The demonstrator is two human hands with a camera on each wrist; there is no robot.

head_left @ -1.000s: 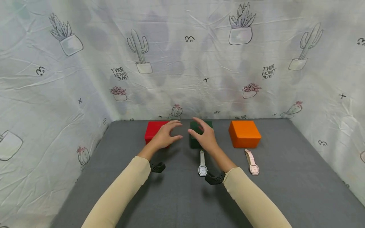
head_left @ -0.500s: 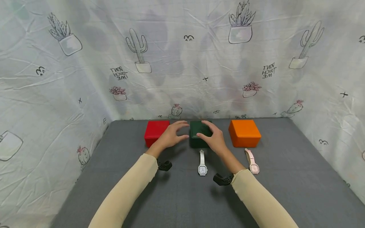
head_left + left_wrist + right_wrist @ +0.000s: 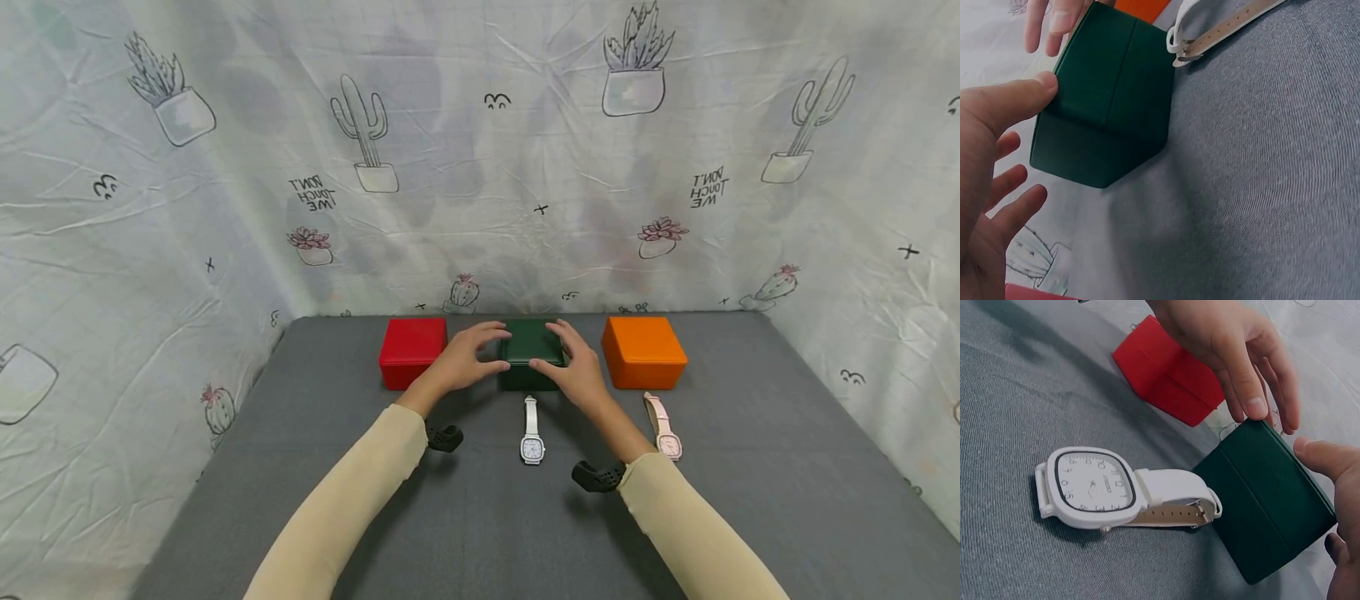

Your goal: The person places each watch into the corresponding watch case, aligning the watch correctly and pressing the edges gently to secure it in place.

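So the green box (image 3: pixel 530 340) was sitting lid-down shut on the grey desk (image 3: pixel 465 533), middle of a row of three, with a hand on each side of it. The left hand (image 3: pixel 467 360) was at its left side, fingers and thumb spread apart in a loose curve, not clamped on anything. From both wrist views its thumb tip looked to be touching a top edge of the box, while the other fingers stood off it. The right hand (image 3: pixel 581 371) was pretty much the mirror of that on the right side, thumb and fingers apart too. Its thumb was right by the edge, but I couldn't tell if it really touched.

The white watch (image 3: pixel 532 435) lay just in front of the green box, dial up and nearer the person, strap pointing at the box. Red box (image 3: pixel 412 340) was just left of the left hand, closed. Orange box (image 3: pixel 645 352) was over on the right, closed too, with the pink watch (image 3: pixel 662 425) lying at a slant in front of it, close to the right sleeve (image 3: pixel 701 529). Both wrists had a black band (image 3: pixel 597 477), and a pale cloth (image 3: pixel 480 167) with cactus drawings hung behind everything.
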